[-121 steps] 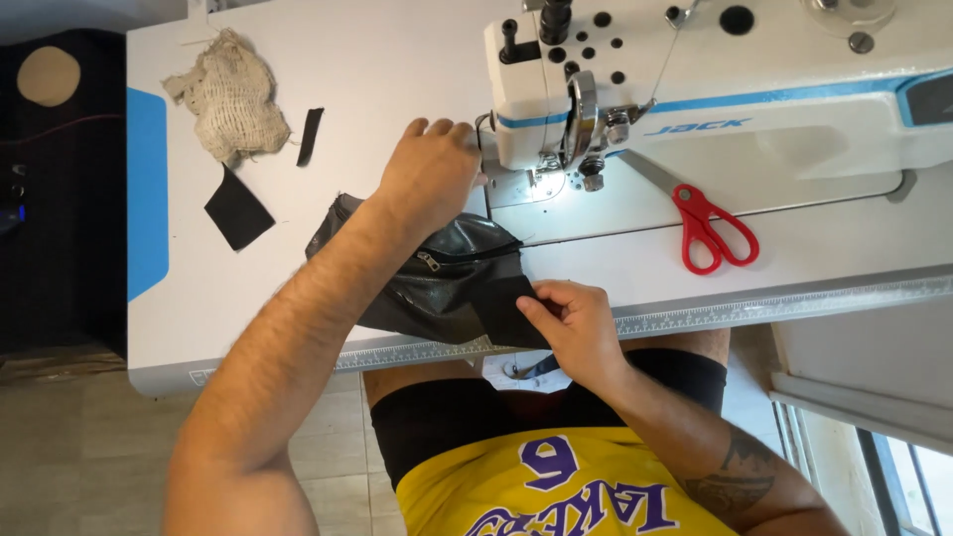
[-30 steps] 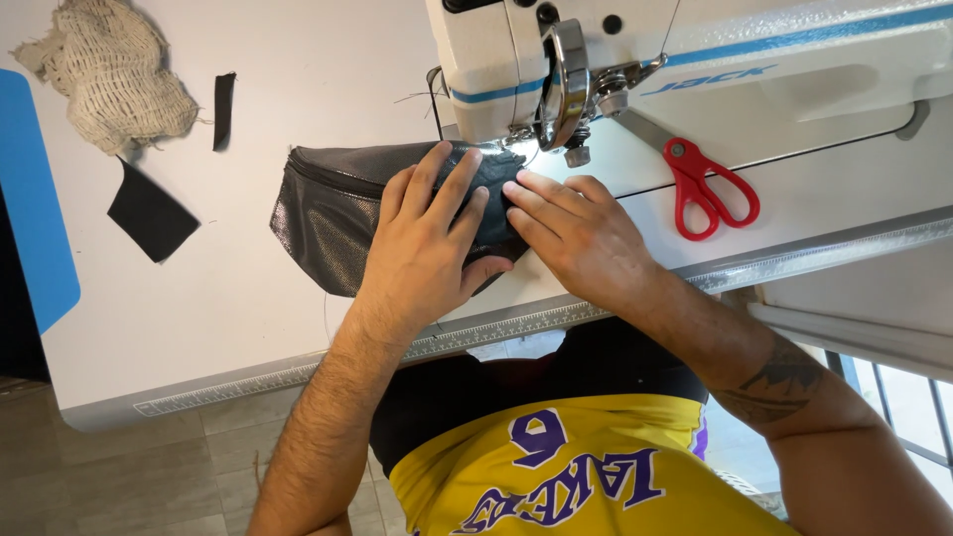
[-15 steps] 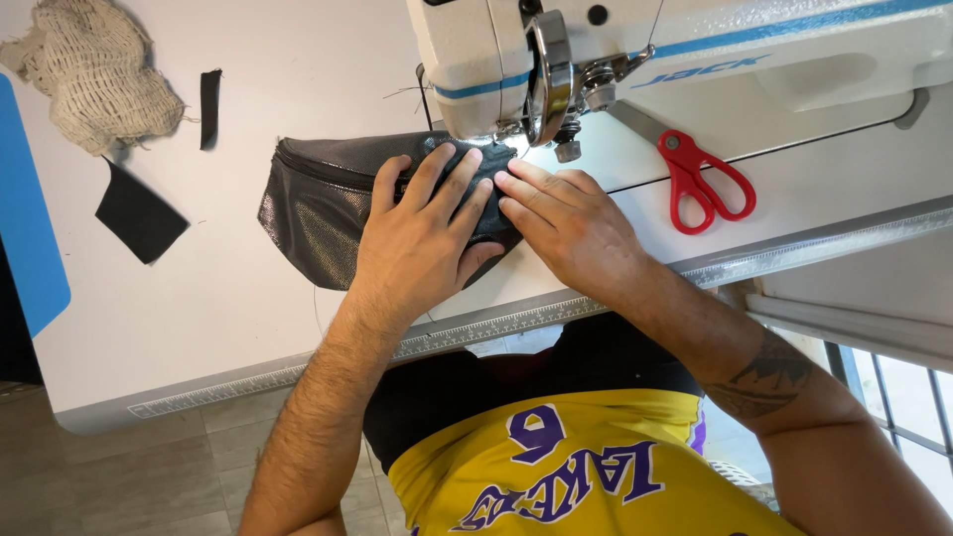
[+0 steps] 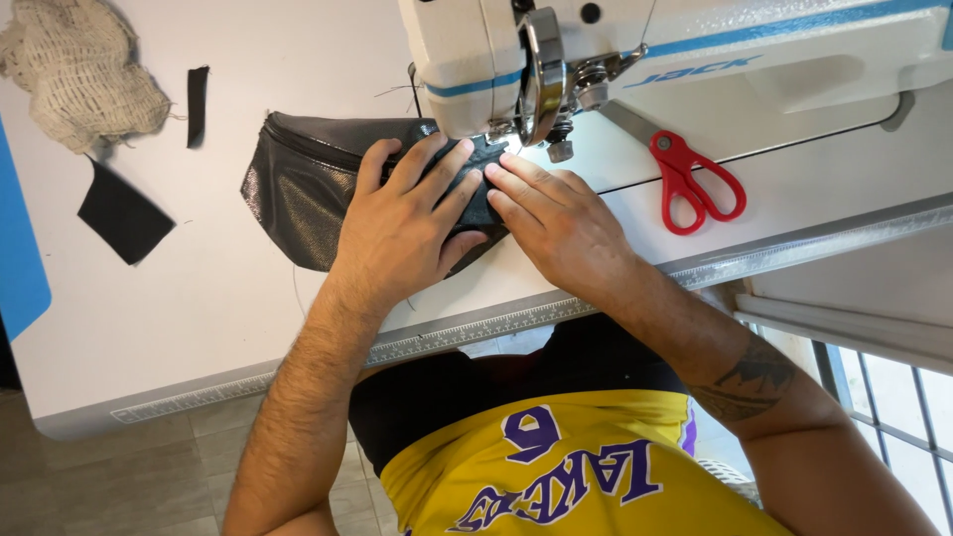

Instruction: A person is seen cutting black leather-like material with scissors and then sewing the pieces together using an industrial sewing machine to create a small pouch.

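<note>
A black leather pouch (image 4: 298,184) with a zipper along its top lies on the white table (image 4: 199,318), its right end under the sewing machine's (image 4: 556,50) presser foot. My left hand (image 4: 402,228) lies flat on the pouch, fingers spread toward the needle. My right hand (image 4: 561,223) presses down beside it, fingertips on a small dark patch (image 4: 481,174) just in front of the foot. Both hands hold the work flat; neither grips it.
Red-handled scissors (image 4: 690,179) lie on the machine bed to the right. At the far left sit a beige mesh cloth (image 4: 84,74), a black fabric square (image 4: 124,213) and a narrow black strip (image 4: 198,104). A ruler strip runs along the table's front edge (image 4: 476,333).
Four seconds ago my left hand reached to the machine while my right held the patch near the edge. Both hands now press the pouch under the foot; over the last second they barely moved.
</note>
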